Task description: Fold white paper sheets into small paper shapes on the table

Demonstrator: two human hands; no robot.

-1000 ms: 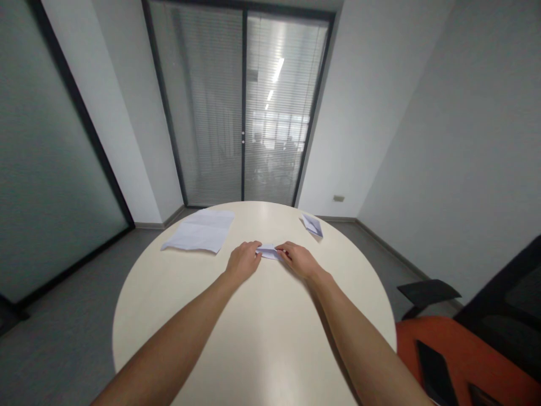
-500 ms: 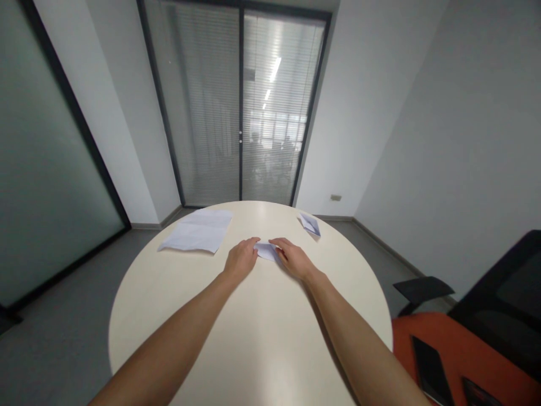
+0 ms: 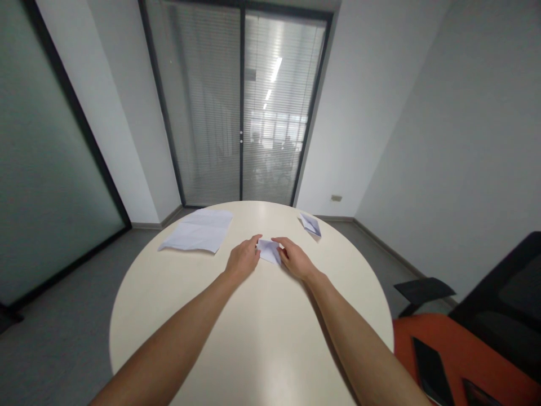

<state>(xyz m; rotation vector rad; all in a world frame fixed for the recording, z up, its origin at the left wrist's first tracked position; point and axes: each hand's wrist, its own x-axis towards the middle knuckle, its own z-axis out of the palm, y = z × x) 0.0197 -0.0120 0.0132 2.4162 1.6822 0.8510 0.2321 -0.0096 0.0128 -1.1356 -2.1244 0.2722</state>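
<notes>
Between my hands is a small folded piece of white paper point(image 3: 269, 252), held just over the round table. My left hand point(image 3: 244, 258) pinches its left edge, the index finger stretched along the far side. At the right edge, my right hand point(image 3: 296, 258) grips it between thumb and bent fingers. The paper's upper face shows creases and a shaded fold; its ends are hidden by my fingers. A larger creased white sheet point(image 3: 198, 230) lies flat beyond my left hand. Another folded paper piece point(image 3: 310, 225) rests beyond my right hand.
The round cream table point(image 3: 253, 338) fills the middle of the view. At the lower right stands an orange-seated chair point(image 3: 403, 344) with a black armrest point(image 3: 425, 293). A dark phone point(image 3: 431, 369) lies on its seat. Glass doors point(image 3: 211, 113) with blinds stand behind the table.
The paper between my hands has tilted and opened slightly, so more of its inner creased face shows. Both hands have shifted a little; the other papers stay put.
</notes>
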